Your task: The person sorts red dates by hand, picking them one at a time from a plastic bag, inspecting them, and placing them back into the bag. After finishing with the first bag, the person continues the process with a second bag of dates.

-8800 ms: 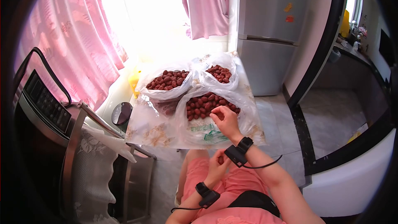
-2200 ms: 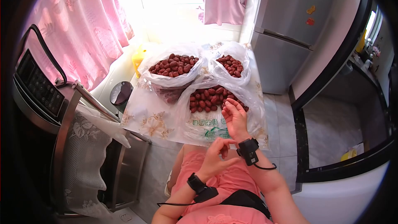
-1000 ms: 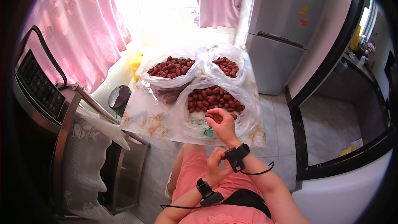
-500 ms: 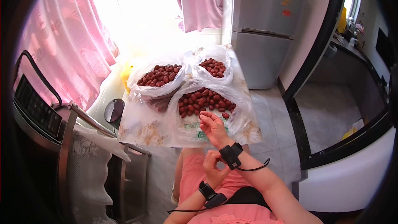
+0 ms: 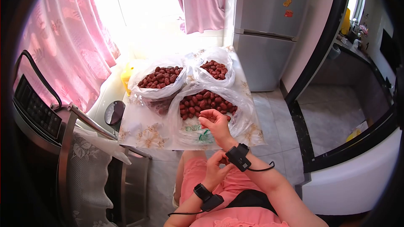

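Note:
My right hand (image 5: 218, 127) is above the front edge of the nearest plastic bag (image 5: 174, 122), in front of its red dates (image 5: 205, 101). Thumb and fingers are bent together in a pinch; whatever may be between them is too small to make out. My left hand (image 5: 215, 171) is lower, over my lap, just under the right wrist. Its fingers are curled closed and partly hidden by that wrist, so their contents do not show. One loose date (image 5: 228, 118) lies beside my right hand, partly covered by it.
Two more plastic bags of dates stand farther back, one at left (image 5: 162, 77) and one at right (image 5: 215, 69), on a flowered tablecloth (image 5: 149, 136). A fridge (image 5: 263, 59) is behind to the right. At left are an appliance with buttons (image 5: 38, 109) and a metal rail (image 5: 94, 122).
My right hand has turned slightly, its fingers bending further over the bag's front. My left hand has closed its thumb-and-finger ring and moved behind the right wrist. The view has shifted slightly.

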Demonstrator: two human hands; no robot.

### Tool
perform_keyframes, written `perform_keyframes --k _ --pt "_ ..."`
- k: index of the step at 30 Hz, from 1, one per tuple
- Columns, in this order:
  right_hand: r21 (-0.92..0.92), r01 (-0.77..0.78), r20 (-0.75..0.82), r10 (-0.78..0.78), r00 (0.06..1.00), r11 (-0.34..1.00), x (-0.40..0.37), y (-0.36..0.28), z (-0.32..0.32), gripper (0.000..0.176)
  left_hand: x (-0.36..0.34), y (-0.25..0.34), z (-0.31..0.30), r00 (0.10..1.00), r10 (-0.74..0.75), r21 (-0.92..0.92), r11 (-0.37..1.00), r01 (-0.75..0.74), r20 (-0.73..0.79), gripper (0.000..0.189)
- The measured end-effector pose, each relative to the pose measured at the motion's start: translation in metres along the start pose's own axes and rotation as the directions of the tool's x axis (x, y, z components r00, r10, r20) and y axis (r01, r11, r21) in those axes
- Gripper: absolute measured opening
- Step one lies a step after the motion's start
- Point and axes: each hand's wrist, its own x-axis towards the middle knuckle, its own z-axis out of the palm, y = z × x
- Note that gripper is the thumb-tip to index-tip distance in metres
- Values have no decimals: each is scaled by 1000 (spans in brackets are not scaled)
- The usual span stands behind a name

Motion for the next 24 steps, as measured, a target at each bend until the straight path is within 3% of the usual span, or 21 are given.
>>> perform_keyframes --k 4,6,10,13,15,19,21,22,24 --pt "109 -101 -63 108 992 989 -1 -1 -4 21 1 -7 -7 1000 -15 42 999 14 22 25" --pt "255 -165 -75 189 979 953 0 0 -6 21 2 -7 -10 999 39 103 994 -42 30 23" --pt "279 -155 -79 183 980 948 0 -6 -5 20 -1 3 -5 1000 13 54 998 -14 12 21" --pt "387 -238 -25 269 963 891 -2 -3 -3 21 5 -8 -8 993 113 126 986 -109 -23 20" --pt "679 -271 109 271 956 683 0 1 0 22 8 -15 -16 970 233 277 939 -205 -71 19" --pt "711 -290 135 280 950 641 -6 -7 7 22 3 -10 -16 979 186 285 946 -157 -81 17" --pt "296 -228 62 220 974 927 -10 -11 14 23 -1 -14 -12 993 76 109 992 -67 -88 17" --pt "296 -228 61 220 974 928 -12 -10 13 23 -2 -15 -11 993 76 109 992 -66 -87 17" --pt "4 -96 60 95 994 995 -12 -5 12 24 -5 -16 -9 998 25 -3 1000 -25 -52 16"
